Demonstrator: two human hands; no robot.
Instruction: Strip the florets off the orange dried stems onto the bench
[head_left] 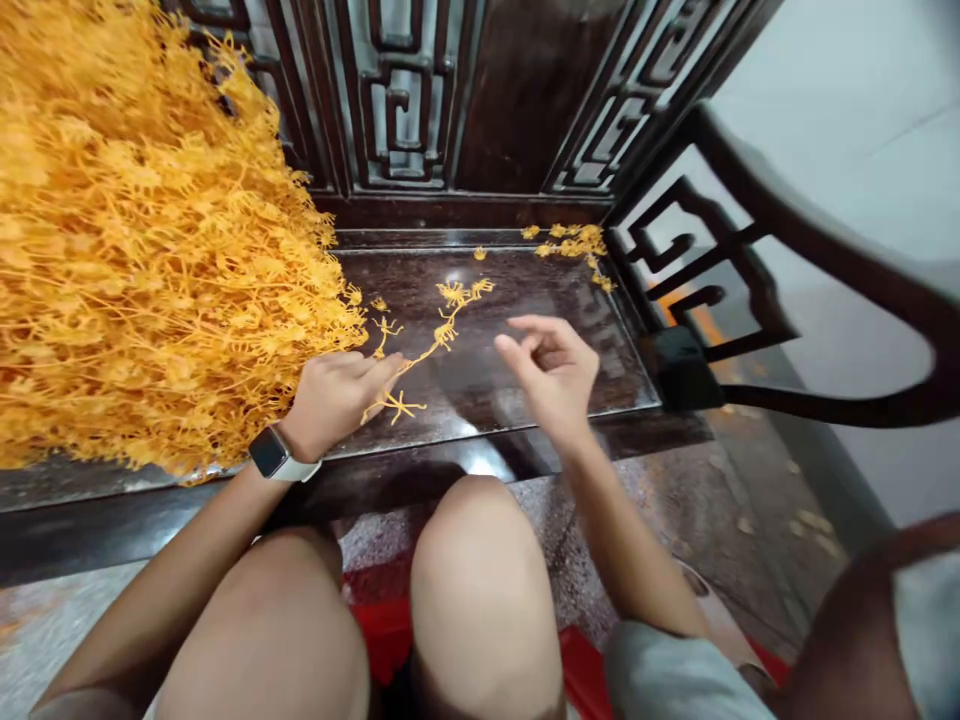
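- The long orange sprig lay alone on the bare polished wood, slanting toward me, its lower end right at my fingertips.
- My left hand sat low beside the heap, fingers stretched out onto the stem. They were touching it, but my thumb was hidden, so I can't tell whether I had it pinched.
- My right hand hung over the seat half open, thumb and fingers apart and holding nothing, well clear of the stem, which stayed in plain view.
- A small forked sprig lay just below my left fingers.
- The big heap of orange sprigs filled the left of the dark wooden seat, probably set aside so the single sprig wouldn't tangle in it.
- A clump of orange bits sat in the far corner, against the carved lattice back.
- My knees were right up against the seat's front edge, keeping my hands close to the work.
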